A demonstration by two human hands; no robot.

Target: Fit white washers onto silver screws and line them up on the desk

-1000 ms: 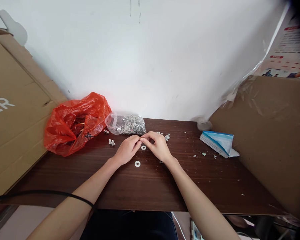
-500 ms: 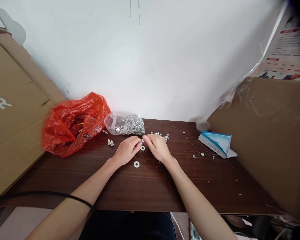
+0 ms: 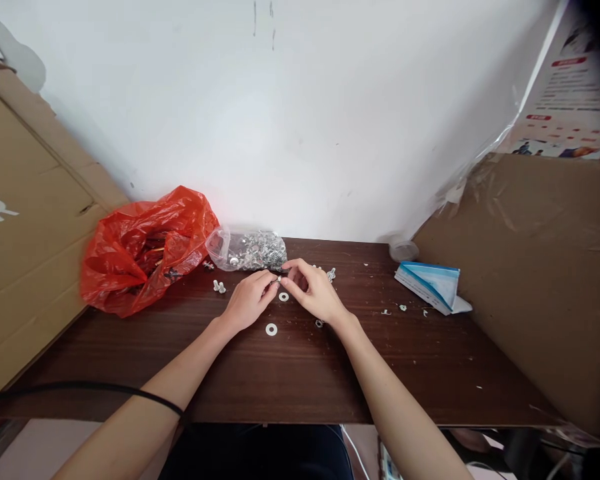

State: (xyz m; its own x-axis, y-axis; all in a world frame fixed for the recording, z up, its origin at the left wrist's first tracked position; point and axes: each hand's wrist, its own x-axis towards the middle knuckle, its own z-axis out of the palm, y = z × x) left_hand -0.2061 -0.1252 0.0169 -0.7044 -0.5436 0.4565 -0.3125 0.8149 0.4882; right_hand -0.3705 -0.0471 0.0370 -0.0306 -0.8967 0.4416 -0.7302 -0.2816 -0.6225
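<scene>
My left hand is closed, with a small metal bolt pinched at its fingertips and mostly hidden by them. Facing it, my right hand has thumb and forefinger apart, their tips close to the bolt's end. Just below the fingertips lies a flat washer, and a second washer is nearer to me. Two bolts stand left of my left hand. Beyond my right hand are more bolts, partly covered by it. A nut rests beside my right wrist.
A clear bag of metal hardware lies against the wall. Left of it sits an open red plastic bag. A blue-and-white folded packet and small scraps are on the right. Cardboard boxes flank the brown table. A black cable crosses my left forearm.
My right thumb and forefinger have spread apart from their closed pose near the bolt. The nut by my right wrist shows more. The whole view has shifted slightly.
</scene>
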